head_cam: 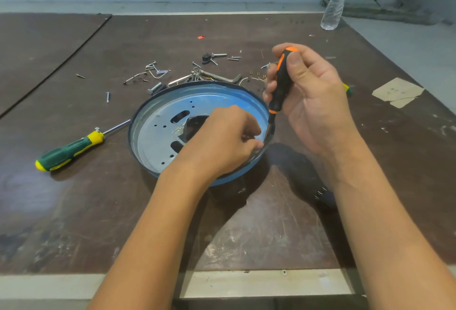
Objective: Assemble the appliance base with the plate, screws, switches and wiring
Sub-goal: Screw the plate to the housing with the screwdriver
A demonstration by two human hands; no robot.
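Right hand gripping black-and-orange screwdriver upright at the right rim of round blue metal appliance base, left hand curling inside it beside the tip, its hold impossible to tell, base sitting on dark brown counter, loose silver screws lying just behind.

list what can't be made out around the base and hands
Head view:
Tip of the orange screwdriver: hidden behind the left hand and the base rim.
Whether the left hand's fingers pinch anything: covered by its own back.
Plate centre: under the left hand.
Dark object right of the base: shadowed, blurred.
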